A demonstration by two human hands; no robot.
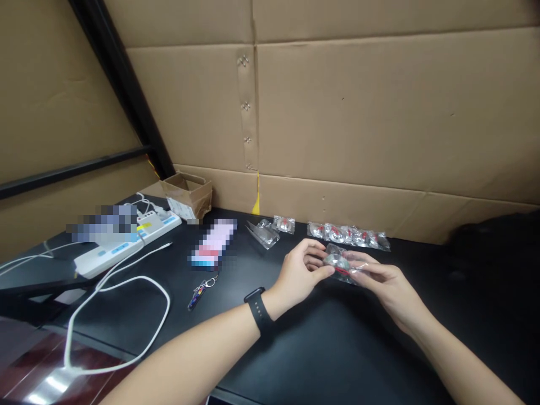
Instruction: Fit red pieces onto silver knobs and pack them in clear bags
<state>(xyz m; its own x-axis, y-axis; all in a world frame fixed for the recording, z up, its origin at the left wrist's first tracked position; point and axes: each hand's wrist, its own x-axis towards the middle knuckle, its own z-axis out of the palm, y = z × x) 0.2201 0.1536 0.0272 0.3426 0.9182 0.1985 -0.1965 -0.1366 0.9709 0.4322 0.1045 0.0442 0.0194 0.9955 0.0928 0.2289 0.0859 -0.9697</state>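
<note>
Between my two hands is a clear plastic packet [338,262] with a round, shiny item and a red strip or cord inside; its exact kind I cannot make out. My left hand [304,264], with a black watch [259,309] on the wrist, pinches the packet's left side. On the right side, the fingers of my right hand [382,281] grip the plastic. Behind my hands lies a row of similar packets [358,236], several of them overlapping. One more such packet [284,224] sits apart to the left, beside some clear plastic bags [264,233].
Cardboard walls [379,112] close off the back of the black table [270,360]. To the left are an open cardboard box [188,194], a white power strip [126,247], a looping white cable [166,315], a blurred-out flat object [214,243] and a keychain [200,293]. Dark fabric [498,259] lies at right.
</note>
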